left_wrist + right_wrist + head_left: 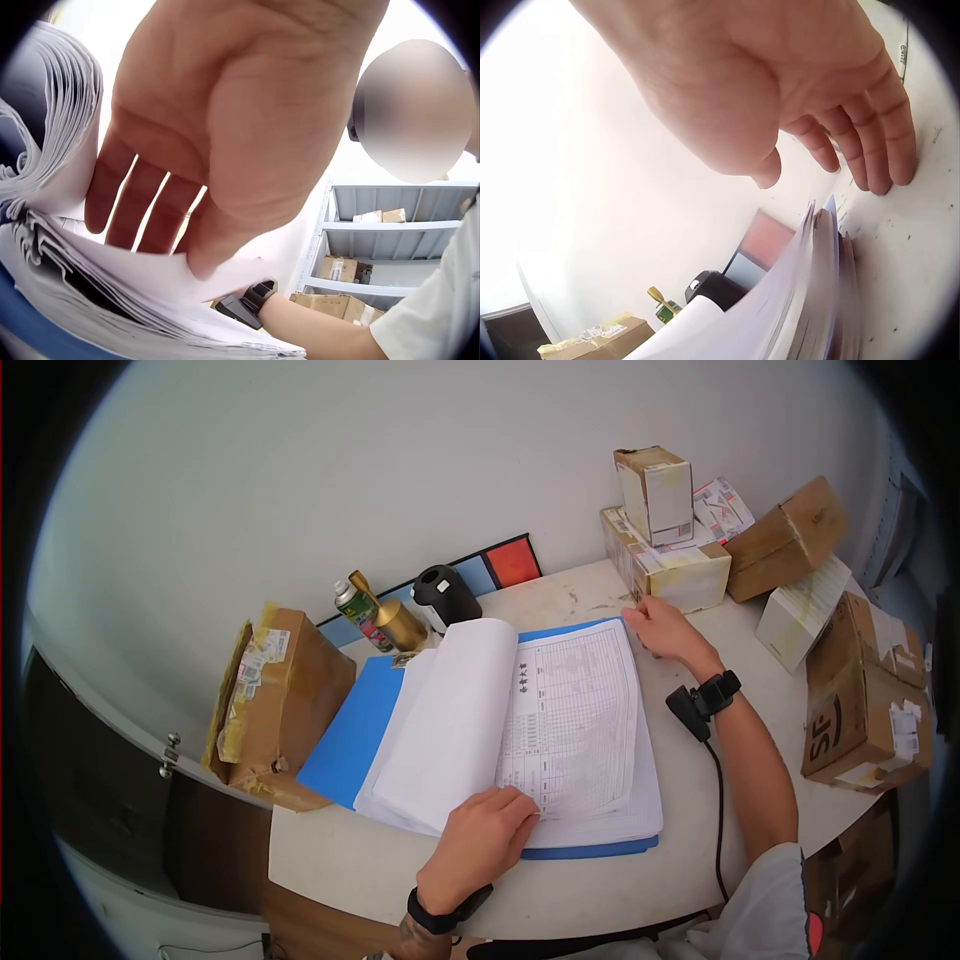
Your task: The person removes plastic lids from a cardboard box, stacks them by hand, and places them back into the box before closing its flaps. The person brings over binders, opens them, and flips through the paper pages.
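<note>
White pages touch the left hand, near the right hand.

Soft, fairly even brightness fills the head view; a black ring frames it, and the lens bows the near edge of the worktop. The left wrist view is overexposed behind the shaded left hand, with a person's head blurred away at right. In the right wrist view, the wall glares white at left; the near papers look soft.
</note>
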The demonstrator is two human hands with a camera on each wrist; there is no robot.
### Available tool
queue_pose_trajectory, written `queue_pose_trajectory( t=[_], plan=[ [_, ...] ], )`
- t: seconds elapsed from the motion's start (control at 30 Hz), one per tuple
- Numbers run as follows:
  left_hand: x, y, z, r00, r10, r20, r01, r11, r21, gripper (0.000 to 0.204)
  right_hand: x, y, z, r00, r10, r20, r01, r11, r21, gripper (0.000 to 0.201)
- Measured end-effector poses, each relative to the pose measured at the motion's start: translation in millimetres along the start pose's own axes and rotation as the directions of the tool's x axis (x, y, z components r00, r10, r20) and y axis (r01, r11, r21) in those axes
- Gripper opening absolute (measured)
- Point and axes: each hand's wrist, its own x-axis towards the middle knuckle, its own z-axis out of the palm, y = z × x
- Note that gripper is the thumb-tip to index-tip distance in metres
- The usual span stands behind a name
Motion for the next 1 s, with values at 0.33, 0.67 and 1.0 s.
queue_pose_trajectory(
  t=[0.33,0.67,1.0],
  plan=[
    [-56.7,-3.9,-19.0,0.587,-0.639,-0.497,0.687,0.718,-0.111,0.023,0.0,5.3,-0.3,0.928,0.080,0.365,-0.121,0.988,0.092,0.030],
    [0.0,17.9,1.6,0.996,0.089,0.015,-0.090,0.995,0.041,0.043,-1.4,3.8,4.4,0.938,0.066,0.339,-0.092,0.994,0.060,0.028],
    [3.7,-0.9,-3.2,0.970,0.002,0.245,-0.013,0.999,0.043,0.056,2.7,4.7,8.8,0.945,0.094,0.314,-0.108,0.994,0.030,0.027]
  ],
)
